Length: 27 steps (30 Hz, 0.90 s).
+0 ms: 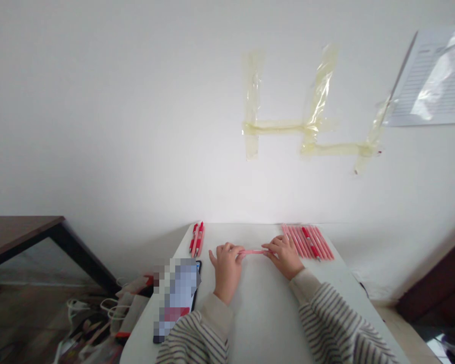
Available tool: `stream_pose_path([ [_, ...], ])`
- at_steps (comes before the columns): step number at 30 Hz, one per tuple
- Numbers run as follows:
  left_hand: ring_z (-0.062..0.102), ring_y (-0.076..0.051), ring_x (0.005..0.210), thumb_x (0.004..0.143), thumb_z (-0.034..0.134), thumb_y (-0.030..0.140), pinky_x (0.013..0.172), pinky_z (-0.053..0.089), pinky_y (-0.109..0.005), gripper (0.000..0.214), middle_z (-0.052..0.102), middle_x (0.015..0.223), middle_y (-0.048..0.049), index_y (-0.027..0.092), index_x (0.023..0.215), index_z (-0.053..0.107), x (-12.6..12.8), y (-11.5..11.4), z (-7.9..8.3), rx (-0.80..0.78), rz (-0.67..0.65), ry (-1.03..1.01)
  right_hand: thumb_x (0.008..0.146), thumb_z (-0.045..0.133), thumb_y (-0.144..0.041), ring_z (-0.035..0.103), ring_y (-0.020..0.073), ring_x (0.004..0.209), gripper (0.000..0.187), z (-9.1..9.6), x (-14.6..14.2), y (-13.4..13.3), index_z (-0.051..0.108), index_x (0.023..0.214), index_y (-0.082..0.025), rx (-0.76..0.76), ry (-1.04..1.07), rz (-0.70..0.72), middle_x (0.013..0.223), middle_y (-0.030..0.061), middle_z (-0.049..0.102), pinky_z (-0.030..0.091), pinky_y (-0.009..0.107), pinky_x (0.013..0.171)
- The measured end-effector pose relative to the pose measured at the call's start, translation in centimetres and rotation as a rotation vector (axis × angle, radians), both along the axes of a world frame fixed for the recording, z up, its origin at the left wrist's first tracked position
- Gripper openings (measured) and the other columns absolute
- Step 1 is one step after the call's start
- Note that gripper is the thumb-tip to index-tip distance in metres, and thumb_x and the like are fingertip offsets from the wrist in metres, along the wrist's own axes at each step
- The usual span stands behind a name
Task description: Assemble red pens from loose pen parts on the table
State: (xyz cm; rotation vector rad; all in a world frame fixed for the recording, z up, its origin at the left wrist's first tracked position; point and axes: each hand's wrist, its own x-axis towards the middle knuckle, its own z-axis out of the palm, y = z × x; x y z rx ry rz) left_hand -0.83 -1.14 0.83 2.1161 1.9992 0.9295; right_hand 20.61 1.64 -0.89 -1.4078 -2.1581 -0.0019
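A slim pink pen (253, 252) lies crosswise between my two hands, a little above or on the white table; which one I cannot tell. My left hand (227, 263) pinches its left end between thumb and fingers. At the other end, my right hand (284, 255) grips the pen with its fingertips. Just beyond my right hand is a row of several pink pens (323, 242), with one red pen (311, 242) lying on or among them. Farther left, a small group of red and pink pens (199, 240) rests near the table's back corner.
The white table (265, 323) stands against a wall (136, 126) bearing yellowed tape strips (276, 127) and a taped paper sheet (432, 81). A phone (178, 298), its screen blurred, lies by my left forearm. Bags and cables (98, 323) clutter the floor at left, below a dark table (26, 230).
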Motion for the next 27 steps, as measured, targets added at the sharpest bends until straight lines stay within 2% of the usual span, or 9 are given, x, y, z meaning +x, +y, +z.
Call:
stream_pose_path([
  [5, 0.051, -0.026, 0.109, 0.09, 0.056, 0.031, 0.115, 0.021, -0.062, 0.019, 0.065, 0.102, -0.002, 0.036, 0.096, 0.073, -0.1, 0.1, -0.2, 0.019, -0.003, 0.002, 0.096, 0.058, -0.038, 0.052, 0.0273, 0.11, 0.019, 0.3, 0.0, -0.2, 0.076, 0.099, -0.03, 0.005, 0.035, 0.01, 0.098, 0.0053, 0.071, 0.038, 0.049, 0.104],
  [14, 0.051, -0.025, 0.11, 0.092, 0.054, 0.033, 0.115, 0.017, -0.067, 0.021, 0.067, 0.106, -0.0026, 0.034, 0.1, 0.073, -0.2, 0.0, 0.0, 0.009, 0.0, -0.012, 0.094, 0.061, -0.034, 0.051, 0.0283, 0.113, 0.013, 0.2, 0.6, 0.1, 0.072, 0.099, -0.029, 0.04, 0.07, -0.031, 0.101, 0.0046, 0.071, 0.035, 0.051, 0.104],
  [23, 0.05, -0.025, 0.11, 0.093, 0.054, 0.031, 0.113, 0.018, -0.064, 0.022, 0.068, 0.106, -0.0038, 0.032, 0.104, 0.072, -0.3, 0.0, -0.1, -0.003, 0.02, -0.022, 0.095, 0.06, -0.035, 0.051, 0.0276, 0.112, 0.015, -0.5, 1.7, 1.0, 0.072, 0.102, -0.03, 0.131, 0.041, -0.082, 0.103, 0.0043, 0.07, 0.035, 0.051, 0.106],
  [27, 0.052, -0.025, 0.11, 0.092, 0.055, 0.033, 0.112, 0.022, -0.061, 0.021, 0.068, 0.105, -0.0018, 0.034, 0.105, 0.072, -0.4, 0.2, -0.3, 0.003, 0.043, -0.013, 0.095, 0.058, -0.035, 0.051, 0.0286, 0.113, 0.016, -0.5, 2.0, 1.1, 0.072, 0.103, -0.03, 0.167, 0.036, -0.114, 0.103, 0.0042, 0.07, 0.029, 0.056, 0.11],
])
